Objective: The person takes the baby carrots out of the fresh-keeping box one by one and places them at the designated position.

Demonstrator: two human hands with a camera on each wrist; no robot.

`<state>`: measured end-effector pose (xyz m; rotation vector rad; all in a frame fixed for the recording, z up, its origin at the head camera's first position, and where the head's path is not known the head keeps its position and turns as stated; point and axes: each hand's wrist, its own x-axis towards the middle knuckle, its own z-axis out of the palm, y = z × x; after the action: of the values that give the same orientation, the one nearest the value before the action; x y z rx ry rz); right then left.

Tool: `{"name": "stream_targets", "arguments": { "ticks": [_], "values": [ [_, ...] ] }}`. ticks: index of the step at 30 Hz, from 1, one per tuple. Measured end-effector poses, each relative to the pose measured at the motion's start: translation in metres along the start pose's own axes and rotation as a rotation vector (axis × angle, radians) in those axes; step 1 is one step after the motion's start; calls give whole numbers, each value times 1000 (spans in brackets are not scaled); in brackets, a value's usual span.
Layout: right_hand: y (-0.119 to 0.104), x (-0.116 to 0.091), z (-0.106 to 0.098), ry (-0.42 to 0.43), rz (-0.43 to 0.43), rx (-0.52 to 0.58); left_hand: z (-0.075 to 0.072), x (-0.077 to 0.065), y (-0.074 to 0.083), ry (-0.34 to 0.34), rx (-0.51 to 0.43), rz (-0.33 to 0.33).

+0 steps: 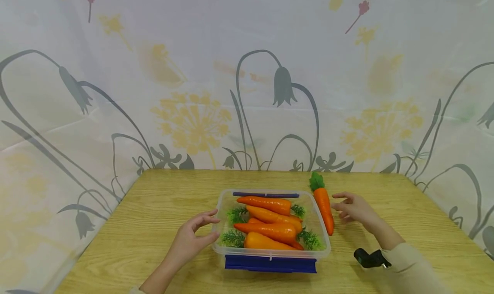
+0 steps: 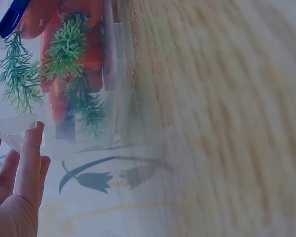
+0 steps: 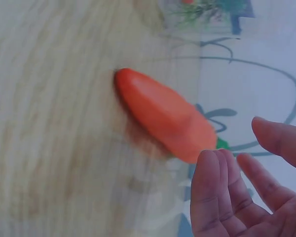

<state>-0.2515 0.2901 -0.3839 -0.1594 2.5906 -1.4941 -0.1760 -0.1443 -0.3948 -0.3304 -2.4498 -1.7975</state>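
Orange carrot (image 1: 324, 208) lying on the table (image 1: 166, 191), just right of the clear box (image 1: 293, 253); I judge it best pinched mid-body, away from its leaves (image 1: 317, 181), and raised before any sideways move. Right hand (image 1: 356, 210) beside it, fingers parted and loosely bent, holding nothing. Left hand (image 1: 191, 236) at the box's opposite side, thumb and fingers apart; contact I cannot confirm.

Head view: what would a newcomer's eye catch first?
Probably the bright orange carrots heaped in the clear container, low and near centre. Next, the lone leafy-topped carrot, lying between container and right hand. The dark blue clip along the container's near side stands out too.
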Motion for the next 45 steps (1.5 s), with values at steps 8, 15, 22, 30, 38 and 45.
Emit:
{"name": "stream_targets", "arguments": {
  "ticks": [8,15,22,30,38,45],
  "values": [
    [-18,5,-5,-13,-56,-17,0,-1,0,-8,0,0],
    [-33,8,-4,-25,-71,-16,0,-1,1,-5,1,-1],
    [-46,15,-3,-39,-90,-19,0,-1,0,4,10,-14],
    [-61,19,0,-51,-101,-29,0,-1,0,6,12,-10],
    [-76,24,3,-62,-133,-24,0,-1,1,4,12,-7],
    [-85,26,7,-82,-159,-31,0,0,0,5,6,-2]
  ]
}}
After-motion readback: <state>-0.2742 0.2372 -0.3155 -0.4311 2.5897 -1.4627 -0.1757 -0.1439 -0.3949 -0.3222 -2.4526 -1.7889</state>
